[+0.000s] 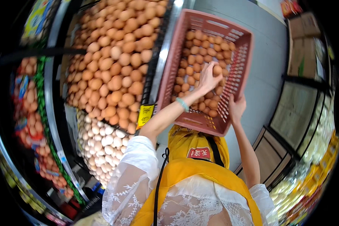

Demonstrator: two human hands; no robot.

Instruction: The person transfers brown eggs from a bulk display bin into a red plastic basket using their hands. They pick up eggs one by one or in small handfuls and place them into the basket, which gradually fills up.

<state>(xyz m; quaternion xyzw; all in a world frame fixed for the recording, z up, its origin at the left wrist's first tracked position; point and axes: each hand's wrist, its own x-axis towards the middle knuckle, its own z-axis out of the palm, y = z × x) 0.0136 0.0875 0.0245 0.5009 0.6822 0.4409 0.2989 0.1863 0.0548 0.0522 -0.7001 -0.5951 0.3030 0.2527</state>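
Inside a reddish-brown plastic crate, brown eggs lie spread over the bottom, with gaps between some of them. My left hand reaches over the crate's near left corner and is closed around one brown egg, above the others. On the right side, my right hand grips the crate's wall near its rim; some of its fingers are hidden. To the left of the crate, a large heap of brown eggs fills a black-edged display bin.
White eggs are heaped nearer on the left, beside a yellow price tag. Packaged eggs line a shelf farther left. Cardboard boxes and packaged goods stand along the right. Grey floor separates them from the crate.
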